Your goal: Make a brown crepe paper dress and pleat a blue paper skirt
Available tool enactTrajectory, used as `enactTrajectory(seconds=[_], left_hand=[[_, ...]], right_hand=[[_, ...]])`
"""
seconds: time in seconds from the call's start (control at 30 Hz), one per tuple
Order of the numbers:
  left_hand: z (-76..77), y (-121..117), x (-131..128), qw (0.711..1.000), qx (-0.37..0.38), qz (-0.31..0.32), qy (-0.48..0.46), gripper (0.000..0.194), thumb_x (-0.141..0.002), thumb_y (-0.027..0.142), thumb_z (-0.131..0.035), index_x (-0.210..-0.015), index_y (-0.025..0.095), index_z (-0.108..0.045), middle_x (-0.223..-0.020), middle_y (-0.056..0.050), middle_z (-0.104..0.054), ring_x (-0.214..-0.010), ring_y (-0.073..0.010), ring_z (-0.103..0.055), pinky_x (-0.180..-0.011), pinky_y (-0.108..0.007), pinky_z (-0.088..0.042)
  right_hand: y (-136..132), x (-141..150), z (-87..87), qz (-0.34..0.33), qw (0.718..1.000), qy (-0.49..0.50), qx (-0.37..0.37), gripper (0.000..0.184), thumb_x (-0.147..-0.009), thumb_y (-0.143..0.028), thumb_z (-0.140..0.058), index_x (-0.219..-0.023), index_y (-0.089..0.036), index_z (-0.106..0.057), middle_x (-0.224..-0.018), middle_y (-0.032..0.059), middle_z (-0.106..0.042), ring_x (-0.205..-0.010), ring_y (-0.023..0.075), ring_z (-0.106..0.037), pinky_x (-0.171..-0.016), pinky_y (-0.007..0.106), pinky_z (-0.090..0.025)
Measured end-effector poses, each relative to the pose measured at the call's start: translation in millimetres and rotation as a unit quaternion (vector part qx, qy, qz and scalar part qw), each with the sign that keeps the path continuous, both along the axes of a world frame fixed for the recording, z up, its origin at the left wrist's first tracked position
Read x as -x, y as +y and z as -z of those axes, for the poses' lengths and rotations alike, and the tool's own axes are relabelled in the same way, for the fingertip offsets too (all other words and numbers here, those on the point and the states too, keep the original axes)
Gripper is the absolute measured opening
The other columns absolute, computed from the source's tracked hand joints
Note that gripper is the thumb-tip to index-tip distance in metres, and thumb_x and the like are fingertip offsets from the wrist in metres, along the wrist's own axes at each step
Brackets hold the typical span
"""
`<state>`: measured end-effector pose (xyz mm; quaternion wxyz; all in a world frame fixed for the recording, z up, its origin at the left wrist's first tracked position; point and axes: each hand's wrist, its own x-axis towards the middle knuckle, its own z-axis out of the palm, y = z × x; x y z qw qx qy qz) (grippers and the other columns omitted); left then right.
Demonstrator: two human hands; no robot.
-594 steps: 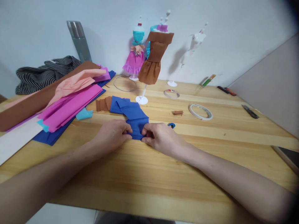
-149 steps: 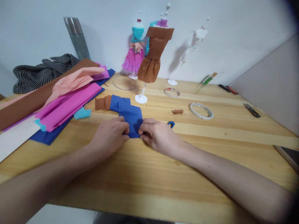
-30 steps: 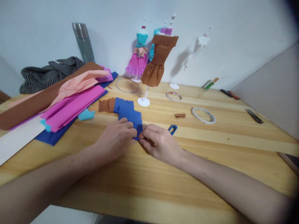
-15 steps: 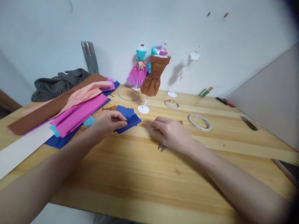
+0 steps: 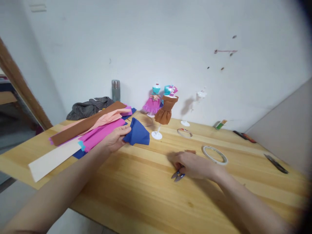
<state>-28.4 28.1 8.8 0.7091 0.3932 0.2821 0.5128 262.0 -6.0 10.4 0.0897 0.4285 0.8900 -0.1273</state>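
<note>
Left hand (image 5: 117, 137) holding blue sheet (image 5: 137, 132), right hand (image 5: 193, 164) over snips (image 5: 179, 177), perhaps gripping them

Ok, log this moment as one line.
left hand: holding blue piece | right hand: over snips, grip partly hidden | brown dress: on white stand

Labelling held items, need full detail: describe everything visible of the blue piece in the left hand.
The blue piece is deep blue and matte, apparently crepe paper, with creases and what look like folded layers. It tapers toward the left hand and flares away to the right, ending in an angled edge. That hand pinches it at its left end; it appears lifted off the wooden table. The part behind the fingers is hidden.
</note>
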Motion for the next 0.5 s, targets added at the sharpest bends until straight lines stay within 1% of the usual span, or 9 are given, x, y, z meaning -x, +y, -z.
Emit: enactTrajectory(seconds=[0.1, 0.17, 0.27, 0.37, 0.43, 0.5], left_hand=[[-1.5, -4, 1, 1.000, 0.001, 0.007, -0.016, 0.026, -0.078, 0.013, -0.055, -0.052, 0.015, -0.054, -0.046, 0.001, -0.046, -0.042, -0.0083, -0.040, -0.046, -0.021, -0.034], [-3.0, -6, 0, 0.999, -0.012, 0.031, -0.020, 0.023, -0.076, 0.012, -0.056, -0.053, 0.014, -0.055, -0.047, 0.001, -0.048, -0.043, -0.0080, -0.042, -0.049, -0.020, -0.036], [-5.2, -9, -1, 0.997, -0.024, 0.069, -0.017, 0.012, -0.071, 0.011, -0.058, -0.059, 0.011, -0.060, -0.055, -0.001, -0.057, -0.049, -0.0094, -0.048, -0.054, -0.021, -0.040], [-6.0, -9, -1, 0.996, -0.016, 0.082, -0.011, 0.007, -0.067, 0.010, -0.061, -0.059, 0.011, -0.061, -0.054, -0.001, -0.059, -0.049, -0.0101, -0.050, -0.055, -0.022, -0.041], [-6.1, -7, 1, 0.997, 0.007, 0.073, -0.006, 0.007, -0.066, 0.009, -0.061, -0.059, 0.012, -0.062, -0.052, 0.000, -0.060, -0.048, -0.0103, -0.051, -0.056, -0.023, -0.042], [-7.1, -4, 5, 0.999, 0.033, 0.041, -0.002, 0.005, -0.065, 0.007, -0.062, -0.062, 0.010, -0.063, -0.056, -0.002, -0.064, -0.051, -0.0114, -0.055, -0.057, -0.023, -0.043]], right_hand=[[-1, 3, 3.8, 0.011, 1.000, 0.021, -0.017, 0.012, -0.078, -0.010, -0.047, -0.068, -0.018, -0.048, -0.078, 0.0056, -0.062, -0.067, 0.0157, -0.053, -0.059, 0.026, -0.030], [-1, 6, 6.3, 0.030, 0.998, 0.050, -0.026, 0.010, -0.082, -0.013, -0.044, -0.074, -0.018, -0.047, -0.078, 0.0058, -0.061, -0.067, 0.0161, -0.053, -0.058, 0.026, -0.030], [-1, 11, 8.1, 0.076, 0.992, 0.096, -0.023, 0.009, -0.086, -0.019, -0.039, -0.078, -0.020, -0.043, -0.071, 0.0036, -0.058, -0.061, 0.0151, -0.050, -0.055, 0.025, -0.028], [-2, 18, 11.5, 0.095, 0.984, 0.148, -0.002, 0.011, -0.088, -0.020, -0.037, -0.077, -0.020, -0.039, -0.065, 0.0012, -0.055, -0.057, 0.0140, -0.047, -0.054, 0.024, -0.029], [-3, 23, 17.6, 0.100, 0.979, 0.177, 0.008, 0.009, -0.087, -0.019, -0.037, -0.078, -0.021, -0.040, -0.065, 0.0001, -0.055, -0.058, 0.0136, -0.047, -0.055, 0.024, -0.030], [-2, 28, 26.1, 0.096, 0.974, 0.205, 0.005, 0.007, -0.087, -0.019, -0.036, -0.082, -0.020, -0.042, -0.068, 0.0003, -0.056, -0.060, 0.0137, -0.048, -0.058, 0.024, -0.033]])
